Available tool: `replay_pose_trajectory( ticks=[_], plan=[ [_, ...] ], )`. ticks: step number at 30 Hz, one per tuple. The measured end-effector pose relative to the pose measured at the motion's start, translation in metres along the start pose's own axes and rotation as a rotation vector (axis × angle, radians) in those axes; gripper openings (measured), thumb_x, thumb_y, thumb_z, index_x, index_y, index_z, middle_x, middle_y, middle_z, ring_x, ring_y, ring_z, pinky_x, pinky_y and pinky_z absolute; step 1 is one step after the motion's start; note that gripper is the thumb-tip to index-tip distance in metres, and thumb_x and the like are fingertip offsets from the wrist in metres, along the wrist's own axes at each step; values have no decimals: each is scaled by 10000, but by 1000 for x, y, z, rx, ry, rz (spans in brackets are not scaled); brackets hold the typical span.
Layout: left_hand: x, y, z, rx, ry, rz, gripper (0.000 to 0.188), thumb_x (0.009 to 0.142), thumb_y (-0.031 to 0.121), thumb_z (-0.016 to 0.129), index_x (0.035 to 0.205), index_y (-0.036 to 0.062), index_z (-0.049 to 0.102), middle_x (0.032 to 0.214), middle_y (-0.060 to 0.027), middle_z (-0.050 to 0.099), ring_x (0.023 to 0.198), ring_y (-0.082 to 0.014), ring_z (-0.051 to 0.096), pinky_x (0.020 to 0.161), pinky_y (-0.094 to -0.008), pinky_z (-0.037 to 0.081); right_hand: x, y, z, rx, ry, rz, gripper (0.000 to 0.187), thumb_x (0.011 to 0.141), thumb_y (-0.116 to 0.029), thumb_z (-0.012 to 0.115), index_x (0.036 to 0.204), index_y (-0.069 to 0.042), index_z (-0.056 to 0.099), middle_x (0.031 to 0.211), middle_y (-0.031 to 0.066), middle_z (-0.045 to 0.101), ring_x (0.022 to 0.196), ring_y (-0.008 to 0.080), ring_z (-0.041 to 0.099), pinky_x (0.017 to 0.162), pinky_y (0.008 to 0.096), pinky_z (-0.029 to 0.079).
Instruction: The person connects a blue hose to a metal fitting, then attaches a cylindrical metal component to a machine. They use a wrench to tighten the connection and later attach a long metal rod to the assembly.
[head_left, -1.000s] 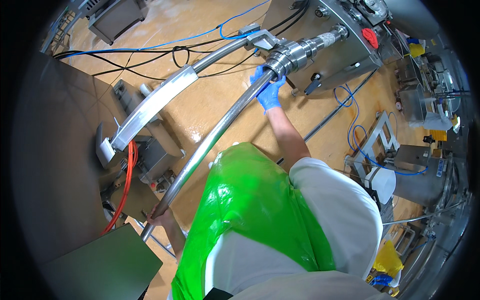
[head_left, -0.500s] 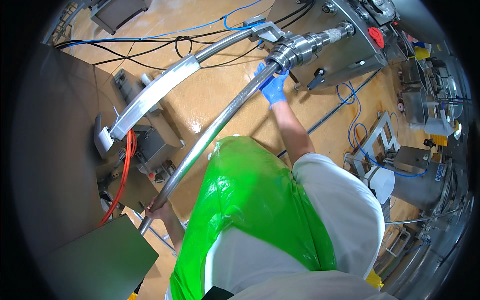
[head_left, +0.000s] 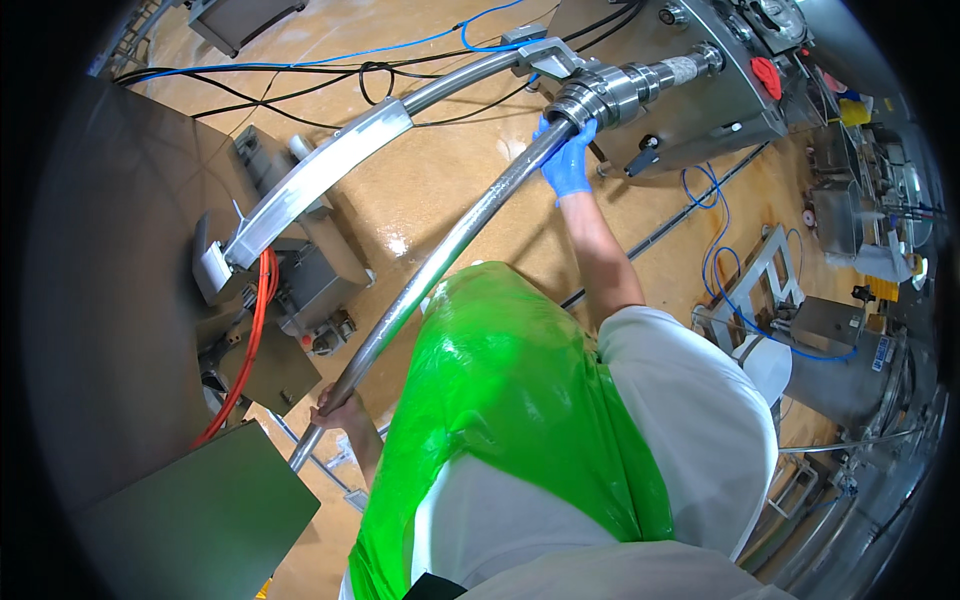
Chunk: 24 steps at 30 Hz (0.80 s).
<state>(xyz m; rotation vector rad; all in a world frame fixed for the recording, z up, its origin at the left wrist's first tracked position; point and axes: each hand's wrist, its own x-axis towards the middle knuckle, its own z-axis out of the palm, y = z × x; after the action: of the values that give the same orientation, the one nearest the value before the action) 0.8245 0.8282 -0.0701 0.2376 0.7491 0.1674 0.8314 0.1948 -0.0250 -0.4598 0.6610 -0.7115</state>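
Note:
A long steel pipe (head_left: 440, 258) slants across the view from lower left to upper right. My left hand (head_left: 340, 410), seemingly ungloved, is closed round its lower part. Near the pipe's upper end, my right hand (head_left: 570, 165) in a blue glove cups it from the underside, fingers wrapped round it. That end meets a ribbed steel fitting (head_left: 595, 98) on the side of a steel machine (head_left: 690, 110); whether it sits inside is hidden. A green apron (head_left: 500, 370) covers my front.
A curved steel bar with a flat guard (head_left: 320, 180) arches at left, beside a large steel cabinet (head_left: 120, 270). Orange hoses (head_left: 258, 335) hang below it. Black and blue cables (head_left: 370, 75) cross the tan floor. A grey frame (head_left: 750, 285) and more equipment stand at right.
The whole scene has shifted slightly to the right in the view. Both hands keep their hold on the pipe, and its upper end stays at the fitting.

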Motion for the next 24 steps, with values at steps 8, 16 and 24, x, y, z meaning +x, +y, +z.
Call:
replay_pose_trajectory(
  ticks=[8,16,24],
  plan=[
    [-3,-1,20,39,-194,-22,230,657,266,644,522,140,507,522,4,532,603,-193,578,668,-328,491,-9,4,-3,163,68,107,1013,673,-890,341,1261,-77,481,1223,90,528,1078,245,520,953,457,397],
    [-3,-2,19,23,-210,-12,238,666,262,650,523,146,499,532,14,527,590,-179,566,662,-323,491,12,4,6,0,61,47,986,714,-870,324,1276,-71,462,1259,95,509,1085,234,509,897,418,429],
    [-2,-2,22,61,-257,10,192,654,253,669,564,136,547,549,14,539,596,-165,565,667,-315,489,7,0,-11,66,161,-1,980,733,-861,297,1242,-44,481,1141,90,574,1015,253,546,916,455,416]
  ],
)
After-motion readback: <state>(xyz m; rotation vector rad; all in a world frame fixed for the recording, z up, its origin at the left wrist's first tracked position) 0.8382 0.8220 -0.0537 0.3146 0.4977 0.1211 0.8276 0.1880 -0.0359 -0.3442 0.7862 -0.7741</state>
